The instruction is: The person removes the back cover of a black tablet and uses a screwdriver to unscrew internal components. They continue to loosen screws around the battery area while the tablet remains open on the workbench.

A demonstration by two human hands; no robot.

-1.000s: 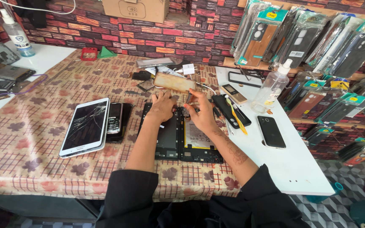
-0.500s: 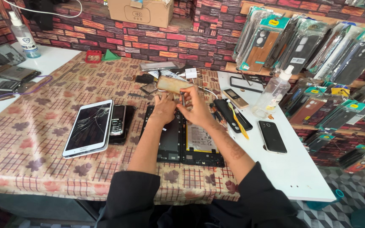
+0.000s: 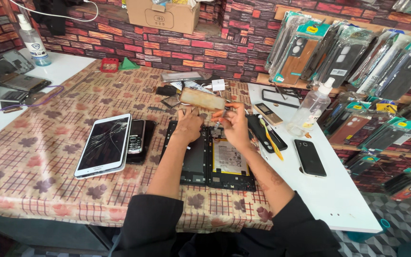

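1. I see the opened tablet lying flat on the patterned tablecloth at centre, its back off and its battery exposed on the right half.
2. My left hand rests palm down on the tablet's top edge, fingers loosely spread toward 12 o'clock, gripping nothing that I can make out.
3. My right hand hovers over the upper right part of the tablet, at 3 o'clock of the left hand. Its thumb and forefinger are pinched on a small thin tool whose tip points down at the tablet's top edge; I cannot tell what kind of tool it is.
4. The tablet's body stretches from both hands toward 6 o'clock, under my forearms.
5. A cracked white tablet lies at 9 o'clock of the left hand, with a black keypad phone just beside it.
6. A black smartphone lies at 4 o'clock of the right hand on the white board, and a clear squeeze bottle stands at 2 o'clock.
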